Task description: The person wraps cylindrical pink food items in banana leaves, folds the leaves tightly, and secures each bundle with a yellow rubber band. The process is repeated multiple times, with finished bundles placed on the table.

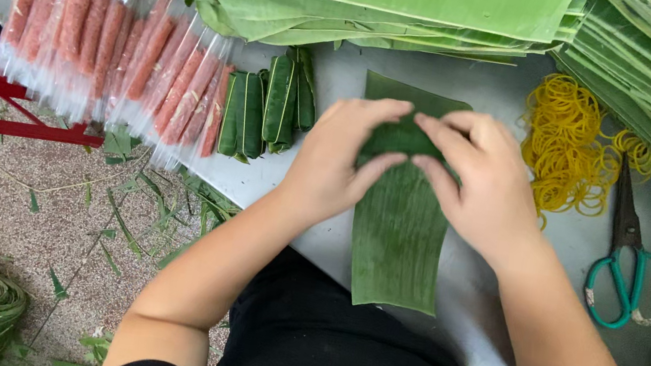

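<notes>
Ribbed green leaf, smooth metal table.
Our left hand [338, 159] and right hand [478, 181] pinch the banana-leaf strip [399, 221] together at its upper middle, fingertips nearly meeting.

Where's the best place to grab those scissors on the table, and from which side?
Probably by the green loop handles of the scissors, coming from the near edge of the table. They lie flat with the handles toward the person and the shut blades pointing away, close beside the right hand. The yellow rubber bands crowd the blade end.

leaf strip [398, 229] middle hidden under hands
</notes>
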